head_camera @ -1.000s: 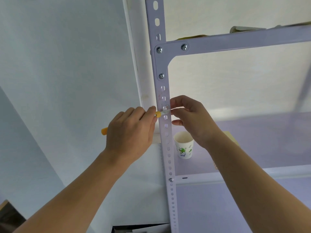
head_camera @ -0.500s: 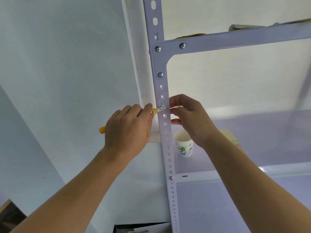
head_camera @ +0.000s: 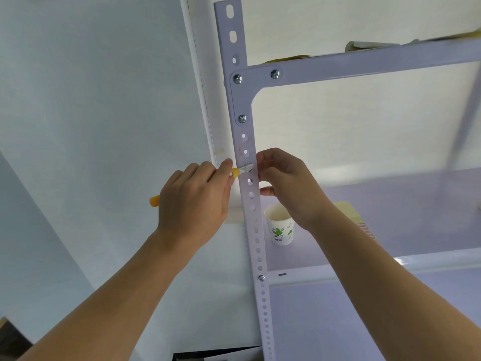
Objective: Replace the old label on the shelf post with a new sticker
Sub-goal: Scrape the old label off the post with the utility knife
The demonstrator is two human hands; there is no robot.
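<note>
The left hand grips a yellow-handled scraper, blade against the shelf post; the right hand pinches beside it. A slip could nick those fingers or gouge paint.

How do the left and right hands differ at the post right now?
The left hand is wrapped around a yellow-handled scraper, while the right hand holds no tool that shows. The left hand sits left of the shelf post with its blade laid across the post face; the right hand pinches at the post's right edge. Both meet at the same height.
</note>
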